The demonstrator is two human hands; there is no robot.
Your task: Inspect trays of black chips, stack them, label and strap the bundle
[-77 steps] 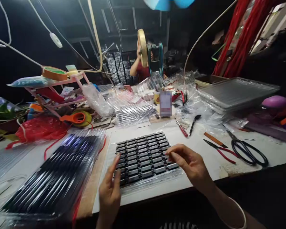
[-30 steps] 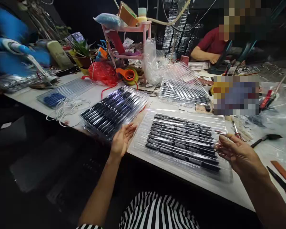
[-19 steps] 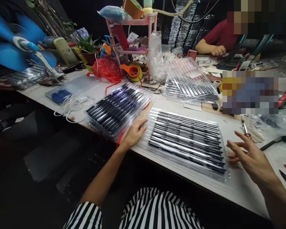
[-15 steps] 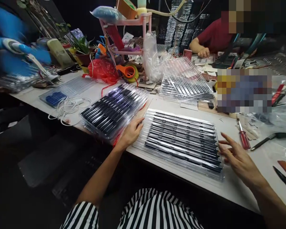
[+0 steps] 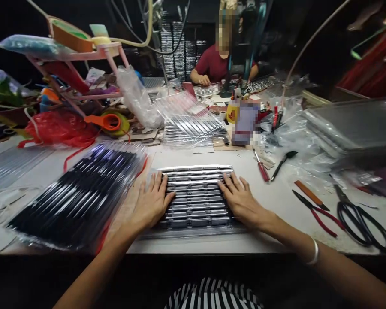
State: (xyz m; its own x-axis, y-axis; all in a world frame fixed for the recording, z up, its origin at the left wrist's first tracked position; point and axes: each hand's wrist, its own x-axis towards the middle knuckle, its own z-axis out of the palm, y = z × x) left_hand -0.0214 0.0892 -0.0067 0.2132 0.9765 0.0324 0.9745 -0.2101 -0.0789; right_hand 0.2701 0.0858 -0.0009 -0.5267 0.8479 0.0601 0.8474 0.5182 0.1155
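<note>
A clear plastic tray (image 5: pixel 193 234) holding rows of dark strips (image 5: pixel 197 201) lies squarely in front of me on the white table. My left hand (image 5: pixel 151 201) rests flat on its left side, fingers stretched out. On the opposite side my right hand (image 5: pixel 241 197) lies with spread fingers over the ends of the strips. Neither hand is wrapped around anything. To the left, close to my left forearm, sits a stack of clear trays filled with similar black strips (image 5: pixel 73 197).
Pliers (image 5: pixel 313 210), scissors (image 5: pixel 357 219), a red-handled screwdriver (image 5: pixel 262 167) and a black-headed tool (image 5: pixel 283 165) lie right. More trays (image 5: pixel 193 124) are stacked ahead. A pink rack (image 5: pixel 80 56) and red bag (image 5: pixel 61 128) stand left. A co-worker (image 5: pixel 212 64) sits across.
My view has swung to the right. The tray now lies straighter before me. Both hands have moved from beside its ends to lie on top of it.
</note>
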